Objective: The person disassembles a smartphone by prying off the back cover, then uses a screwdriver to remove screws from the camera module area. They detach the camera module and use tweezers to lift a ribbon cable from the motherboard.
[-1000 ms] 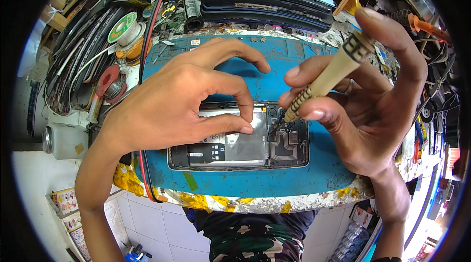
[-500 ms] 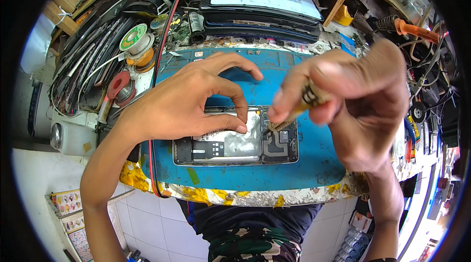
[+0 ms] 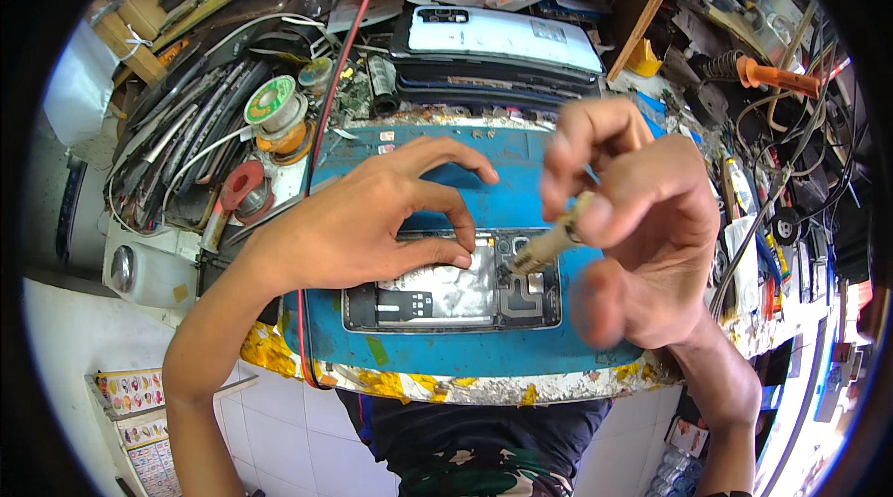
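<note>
Right hand (image 3: 642, 227) rose above phone (image 3: 453, 294).

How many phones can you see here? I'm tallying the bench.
At least 2: an opened phone on the blue mat under both hands, and a white-backed phone atop a dark stack behind the mat; that stack may hide more.

Bright, even daylight; strong fisheye distortion.

Lit from above and the left, with soft shadows under the left hand (image 3: 358, 223) on the blue mat (image 3: 521, 199). Mild glare on the metal shield of the opened phone (image 3: 451, 294). Motion blur across the right hand (image 3: 642, 227) and its fingers (image 3: 567, 158). Sharp at centre; bent, dark-vignetted at the rim.
</note>
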Tool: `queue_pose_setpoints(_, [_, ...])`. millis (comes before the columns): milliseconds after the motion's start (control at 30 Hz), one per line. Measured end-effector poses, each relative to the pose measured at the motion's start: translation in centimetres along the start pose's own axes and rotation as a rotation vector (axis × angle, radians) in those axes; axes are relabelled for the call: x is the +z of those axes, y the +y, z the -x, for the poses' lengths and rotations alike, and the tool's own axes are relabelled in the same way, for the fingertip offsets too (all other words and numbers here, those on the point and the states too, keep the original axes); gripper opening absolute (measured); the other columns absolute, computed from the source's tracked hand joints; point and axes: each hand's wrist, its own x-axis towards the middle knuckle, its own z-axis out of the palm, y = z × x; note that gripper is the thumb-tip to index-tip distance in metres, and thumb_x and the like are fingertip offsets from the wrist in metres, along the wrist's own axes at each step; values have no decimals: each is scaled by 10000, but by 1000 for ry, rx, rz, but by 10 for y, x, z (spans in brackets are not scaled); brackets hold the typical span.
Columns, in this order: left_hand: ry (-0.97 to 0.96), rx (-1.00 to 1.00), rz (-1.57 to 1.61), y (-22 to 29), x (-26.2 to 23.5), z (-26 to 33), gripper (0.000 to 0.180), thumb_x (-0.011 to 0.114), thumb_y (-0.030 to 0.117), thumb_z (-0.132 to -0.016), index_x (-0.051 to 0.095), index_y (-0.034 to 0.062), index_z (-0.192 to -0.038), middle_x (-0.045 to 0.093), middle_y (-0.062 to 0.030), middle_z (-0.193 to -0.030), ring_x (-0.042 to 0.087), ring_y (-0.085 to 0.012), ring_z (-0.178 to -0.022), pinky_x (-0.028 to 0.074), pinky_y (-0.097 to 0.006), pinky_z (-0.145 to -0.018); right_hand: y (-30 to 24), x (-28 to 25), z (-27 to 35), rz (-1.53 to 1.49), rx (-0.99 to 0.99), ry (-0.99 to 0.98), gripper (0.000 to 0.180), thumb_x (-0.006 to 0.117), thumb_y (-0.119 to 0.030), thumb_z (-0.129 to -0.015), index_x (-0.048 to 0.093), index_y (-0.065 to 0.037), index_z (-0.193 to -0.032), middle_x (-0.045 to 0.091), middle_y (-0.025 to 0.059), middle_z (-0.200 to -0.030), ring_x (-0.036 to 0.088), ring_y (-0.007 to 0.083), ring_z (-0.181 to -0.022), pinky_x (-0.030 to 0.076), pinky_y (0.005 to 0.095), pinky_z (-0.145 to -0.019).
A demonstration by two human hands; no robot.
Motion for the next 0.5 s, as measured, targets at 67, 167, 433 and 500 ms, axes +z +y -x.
queue_pose_setpoints(67, [17,9,6,-2,-1,-1,148,780,178,-820,711,55,-862,567,-98,-1307,569,-311,-1208,460,-421,-1010,-4,2,1,-135,82,57,171,624,-138,-988,537,-77,-1122,652,241,-1028,697,269,-800,600,338,-725])
queue_pose_setpoints(167, [88,55,24,-4,-5,-3,120,768,145,-827,717,60,-896,587,-105,-1274,583,-306,-1187,471,-417,-992,-11,5,5,-238,222,37,184,615,-175,-993,580,-68,-1138,649,233,-1067,689,278,-927,579,374,-806])
queue_pose_setpoints(433, [412,89,-116,2,-22,-26,112,718,68,-871,757,44,-973,631,-115,-1215,639,-266,-1116,526,-373,-974,-20,3,9,-333,362,78,204,754,-112,-895,659,-42,-1062,556,106,-1145,592,193,-993,492,338,-877])
queue_pose_setpoints(500, [475,119,-188,-2,-29,-39,96,722,76,-871,749,44,-958,629,-112,-1199,634,-278,-1098,536,-374,-925,-21,4,10,-258,330,80,158,718,-38,-905,653,-32,-1048,566,110,-1127,606,195,-977,507,334,-860])
